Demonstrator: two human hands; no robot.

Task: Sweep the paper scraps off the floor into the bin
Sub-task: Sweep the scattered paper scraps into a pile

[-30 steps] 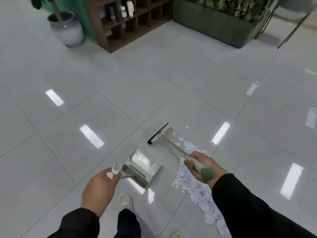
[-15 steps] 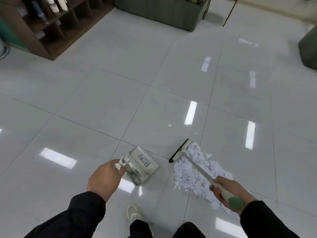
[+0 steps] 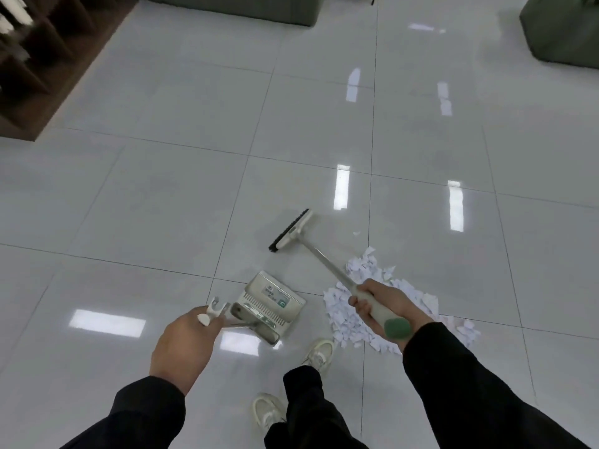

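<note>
Paper scraps (image 3: 363, 315) lie in a loose white heap on the glossy tiled floor (image 3: 162, 189), right of centre, partly under the right hand; nothing has gone into the dustpan so far as shows.

Left to right:
- Dark wooden shelving (image 3: 39, 59) at far upper left, well apart from the work.
- Left hand (image 3: 184, 338), fingers curled round the white handle of the dustpan (image 3: 269, 303). The pan sits low just beside the heap's left edge. Whether it rests on the tile or hangs just above it, cannot tell. Its tray looks bare of paper.
- Two pale shoes (image 3: 319, 353) below the pan, near the heap.
- Broom (image 3: 291, 230), head beyond the heap and to its left, bristles facing away from the scraps, not touching them. Shaft runs down-right into the right hand (image 3: 381, 306), which wraps tightly round the grip just above the green end cap.
- One stray scrap (image 3: 356, 233) apart from the heap, near the broom head.
- Green upholstered block (image 3: 564, 34) at upper right.

Progress, my reading: scraps gathered, the gathering stage largely done. Left: pull in the stray piece, sweep the heap into the pan, carry it to the bin. No bin in view.
</note>
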